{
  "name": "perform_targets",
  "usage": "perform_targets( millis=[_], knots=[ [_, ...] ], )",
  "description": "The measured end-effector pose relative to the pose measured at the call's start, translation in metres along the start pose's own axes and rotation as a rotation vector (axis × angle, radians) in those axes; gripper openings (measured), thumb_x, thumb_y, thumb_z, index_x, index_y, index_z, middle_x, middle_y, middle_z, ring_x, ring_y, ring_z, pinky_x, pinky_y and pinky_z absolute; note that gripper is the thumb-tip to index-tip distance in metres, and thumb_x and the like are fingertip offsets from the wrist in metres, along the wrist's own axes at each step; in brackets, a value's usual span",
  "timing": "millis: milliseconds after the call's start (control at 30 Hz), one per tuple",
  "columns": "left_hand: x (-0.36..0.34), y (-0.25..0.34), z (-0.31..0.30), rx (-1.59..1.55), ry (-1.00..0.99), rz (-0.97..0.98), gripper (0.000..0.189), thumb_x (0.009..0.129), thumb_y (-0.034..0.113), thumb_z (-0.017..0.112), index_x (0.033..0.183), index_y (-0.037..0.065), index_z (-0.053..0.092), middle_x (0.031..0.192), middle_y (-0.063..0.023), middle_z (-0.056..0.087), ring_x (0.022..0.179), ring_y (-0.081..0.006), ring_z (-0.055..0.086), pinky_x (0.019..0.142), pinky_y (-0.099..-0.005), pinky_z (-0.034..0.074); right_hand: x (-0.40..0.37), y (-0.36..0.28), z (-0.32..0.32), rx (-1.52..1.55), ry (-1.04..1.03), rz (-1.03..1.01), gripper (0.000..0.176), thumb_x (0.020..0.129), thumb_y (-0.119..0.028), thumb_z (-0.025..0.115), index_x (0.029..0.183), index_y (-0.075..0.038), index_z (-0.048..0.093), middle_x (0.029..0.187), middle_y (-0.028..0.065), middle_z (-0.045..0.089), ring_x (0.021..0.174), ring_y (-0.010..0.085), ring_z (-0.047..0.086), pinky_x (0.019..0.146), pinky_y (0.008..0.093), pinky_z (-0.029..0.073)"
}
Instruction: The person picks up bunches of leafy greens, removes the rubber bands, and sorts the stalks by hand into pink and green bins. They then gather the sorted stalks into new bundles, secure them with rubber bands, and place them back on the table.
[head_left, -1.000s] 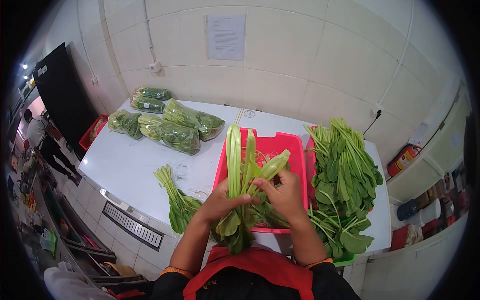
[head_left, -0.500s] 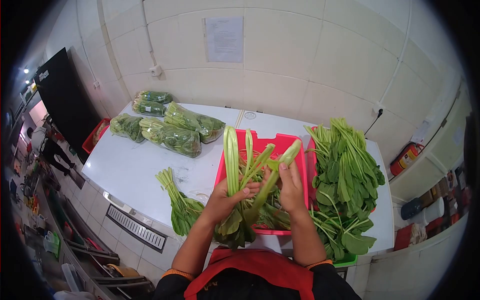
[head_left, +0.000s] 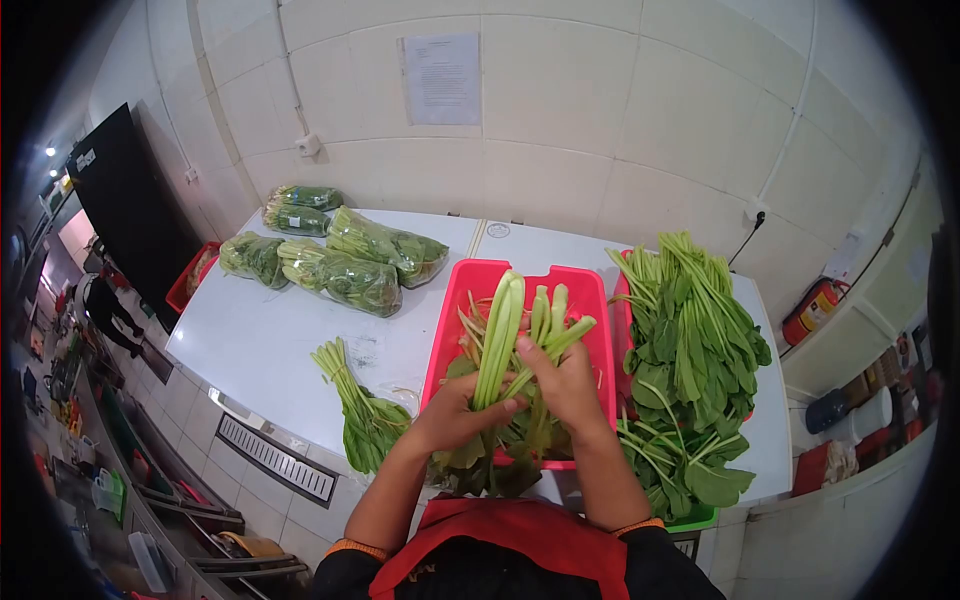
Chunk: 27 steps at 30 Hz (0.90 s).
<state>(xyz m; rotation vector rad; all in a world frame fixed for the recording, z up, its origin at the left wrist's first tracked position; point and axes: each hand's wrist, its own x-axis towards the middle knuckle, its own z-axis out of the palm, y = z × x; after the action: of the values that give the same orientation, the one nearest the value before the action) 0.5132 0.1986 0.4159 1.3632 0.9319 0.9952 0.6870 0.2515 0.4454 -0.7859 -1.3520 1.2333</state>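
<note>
My left hand (head_left: 462,412) is wrapped round the pale green stalks of a bunch of leafy greens (head_left: 501,335), which look like choy sum. Against the same bunch, my right hand (head_left: 567,392) closes on more stalks (head_left: 556,325), thumb pressed on them. Leaves hang down below both hands, towards the red apron (head_left: 520,535). Behind and beneath them is a pink-red basket (head_left: 590,290) holding loose stems and leaves, partly hidden by my hands.
A large heap of leafy greens (head_left: 690,350) lies at the right over another red container. To the left is a loose bunch (head_left: 362,415), with several bagged vegetable bundles (head_left: 345,275) behind on the white table (head_left: 240,335). A person (head_left: 103,305) stands far left.
My right hand has brought its stalks down and left against those in my left hand. The stalks now stand closer together. The person at far left has shifted.
</note>
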Motion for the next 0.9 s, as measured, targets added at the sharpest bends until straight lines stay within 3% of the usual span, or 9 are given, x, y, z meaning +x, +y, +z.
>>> perform_targets(
  millis=[200,300,400,467,500,633,667,767,900],
  knots=[
    [0.003,0.003,-0.008,-0.032,0.149,0.158,0.039,0.100,0.017,0.057,0.134,0.000,0.052,0.130,-0.0104,0.058,0.119,-0.0178,0.055,0.100,-0.0348,0.045,0.010,-0.001,-0.016,-0.007,0.152,-0.118,0.022,0.101,-0.018,0.060,0.115,-0.002,0.064,0.090,-0.0009,0.063,0.086,0.0061,0.056,0.078,0.0249,0.047],
    [0.007,0.011,-0.018,-0.179,0.169,0.122,0.038,0.099,0.012,0.051,0.135,0.000,0.046,0.131,-0.0131,0.057,0.110,-0.0188,0.061,0.098,-0.0339,0.048,0.013,-0.012,-0.027,0.107,0.018,-0.067,0.018,0.102,-0.017,0.057,0.113,-0.003,0.061,0.084,0.0003,0.060,0.074,0.0065,0.056,0.068,0.0248,0.048],
    [0.011,0.018,-0.020,-0.348,0.167,0.126,0.034,0.102,0.017,0.051,0.132,0.004,0.043,0.116,-0.0106,0.060,0.095,-0.0200,0.063,0.083,-0.0328,0.052,0.007,-0.017,-0.024,0.309,-0.050,0.063,0.018,0.101,-0.018,0.060,0.113,-0.004,0.058,0.078,0.0016,0.057,0.059,0.0075,0.054,0.052,0.0246,0.045],
    [0.015,0.014,-0.020,-0.407,0.187,0.172,0.031,0.103,0.020,0.052,0.129,0.006,0.042,0.107,-0.0080,0.059,0.084,-0.0171,0.061,0.072,-0.0316,0.052,0.001,-0.017,-0.019,0.211,-0.114,0.116,0.019,0.099,-0.017,0.063,0.112,-0.004,0.058,0.079,0.0009,0.057,0.059,0.0062,0.053,0.052,0.0244,0.045],
    [0.016,0.014,-0.017,-0.408,0.209,0.186,0.032,0.104,0.022,0.050,0.131,0.006,0.042,0.108,-0.0076,0.059,0.085,-0.0170,0.060,0.075,-0.0320,0.052,0.000,-0.019,-0.016,0.161,-0.149,0.138,0.019,0.098,-0.016,0.065,0.111,-0.004,0.058,0.079,0.0005,0.057,0.059,0.0056,0.052,0.052,0.0243,0.045],
    [0.018,0.011,-0.018,-0.586,0.272,0.170,0.041,0.107,0.035,0.041,0.139,0.008,0.039,0.112,-0.0076,0.058,0.096,-0.0179,0.059,0.086,-0.0336,0.050,-0.010,-0.009,0.004,-0.092,-0.218,0.049,0.032,0.088,-0.019,0.078,0.109,-0.003,0.061,0.086,-0.0005,0.061,0.075,0.0075,0.060,0.068,0.0244,0.050],
    [0.018,0.011,-0.018,-0.675,0.283,0.146,0.045,0.108,0.038,0.038,0.142,0.009,0.038,0.114,-0.0080,0.058,0.100,-0.0185,0.059,0.089,-0.0341,0.050,-0.015,-0.018,0.012,-0.080,-0.220,0.039,0.043,0.084,-0.021,0.081,0.118,-0.001,0.061,0.098,0.0036,0.068,0.090,0.0108,0.064,0.080,0.0267,0.051],
    [0.011,0.027,-0.009,-0.730,0.331,0.083,0.053,0.108,0.041,0.030,0.150,0.009,0.030,0.126,-0.0121,0.057,0.118,-0.0222,0.056,0.100,-0.0361,0.046,-0.016,-0.012,0.018,-0.293,-0.268,0.029,0.051,0.084,-0.019,0.081,0.126,0.000,0.059,0.109,0.0086,0.070,0.097,0.0120,0.065,0.085,0.0288,0.051],
    [0.005,0.021,-0.025,-0.576,0.221,0.193,0.052,0.108,0.032,0.031,0.154,0.008,0.025,0.142,-0.0178,0.050,0.128,-0.0282,0.053,0.105,-0.0409,0.045,-0.010,-0.010,0.015,-0.320,-0.216,0.139,0.055,0.081,-0.020,0.083,0.126,0.000,0.059,0.106,0.0087,0.070,0.093,0.0118,0.065,0.082,0.0303,0.052]
  ],
)
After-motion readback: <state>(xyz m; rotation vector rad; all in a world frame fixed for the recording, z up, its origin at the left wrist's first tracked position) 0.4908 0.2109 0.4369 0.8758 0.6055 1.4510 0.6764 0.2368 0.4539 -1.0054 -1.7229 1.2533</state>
